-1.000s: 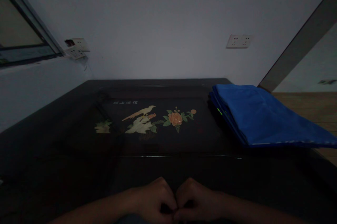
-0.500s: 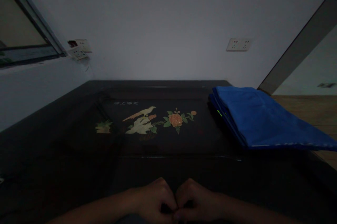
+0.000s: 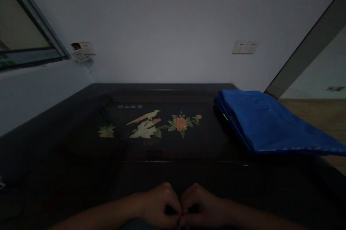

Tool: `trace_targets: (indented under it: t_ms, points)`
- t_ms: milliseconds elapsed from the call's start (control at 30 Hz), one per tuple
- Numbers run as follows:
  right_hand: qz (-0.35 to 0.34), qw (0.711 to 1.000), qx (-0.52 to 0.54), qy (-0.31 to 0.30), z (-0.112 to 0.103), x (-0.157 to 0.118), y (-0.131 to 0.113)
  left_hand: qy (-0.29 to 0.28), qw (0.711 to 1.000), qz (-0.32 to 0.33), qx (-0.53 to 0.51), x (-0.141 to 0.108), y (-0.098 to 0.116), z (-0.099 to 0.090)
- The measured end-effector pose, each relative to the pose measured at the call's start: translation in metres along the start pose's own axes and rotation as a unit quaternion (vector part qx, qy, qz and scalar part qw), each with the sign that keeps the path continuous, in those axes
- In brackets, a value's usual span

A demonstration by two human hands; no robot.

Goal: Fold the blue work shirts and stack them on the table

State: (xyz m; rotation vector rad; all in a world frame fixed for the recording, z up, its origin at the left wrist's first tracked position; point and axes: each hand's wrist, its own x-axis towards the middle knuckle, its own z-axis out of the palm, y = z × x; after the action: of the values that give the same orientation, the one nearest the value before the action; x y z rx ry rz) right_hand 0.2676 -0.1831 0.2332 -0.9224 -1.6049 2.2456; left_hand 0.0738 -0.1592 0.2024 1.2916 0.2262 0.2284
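My left hand and my right hand meet at the bottom middle of the head view, knuckles and thumbs touching. Both are closed, with fingers curled and a small dark gap between thumb and forefinger on each. No object shows in either one. Under them is a dark, glossy table. To the right, a folded blue cloth lies on the tabletop in several layers, apart from my hands, one corner reaching past the table's right edge.
An inlaid picture of birds and a pink flower decorates the tabletop. The table's far edge meets a white wall with a socket plate on the right. More sockets sit in the left corner, beside a window. The room is dim.
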Motion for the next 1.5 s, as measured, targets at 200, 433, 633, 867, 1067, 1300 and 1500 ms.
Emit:
trace_targets:
  t_ms: [200,433,633,867,1067,1300,1500]
  points:
    - [-0.008,1.0,0.002,-0.006,-0.001,0.001,-0.001,-0.003,1.0,0.0,-0.011,-0.001,-0.003,0.0]
    - [-0.001,1.0,0.014,-0.008,-0.001,-0.001,-0.004,0.01,1.0,-0.014,-0.008,-0.005,-0.008,0.002]
    - [0.029,0.999,-0.003,0.036,0.004,-0.002,-0.016,0.037,0.999,-0.022,-0.006,-0.007,-0.01,0.002]
    - [0.054,0.991,-0.087,0.087,0.013,-0.006,-0.028,0.041,0.999,-0.029,-0.016,-0.008,-0.007,0.0]
    - [0.082,0.988,-0.1,0.086,0.018,-0.012,-0.036,0.009,0.997,-0.038,-0.065,-0.005,0.002,-0.001]
    - [0.127,0.962,-0.169,0.174,0.002,-0.043,-0.064,0.001,0.992,-0.073,-0.105,-0.002,0.008,-0.001]
    - [0.194,0.863,-0.306,0.351,-0.086,-0.094,-0.078,0.021,0.989,-0.098,-0.113,0.001,0.009,-0.001]
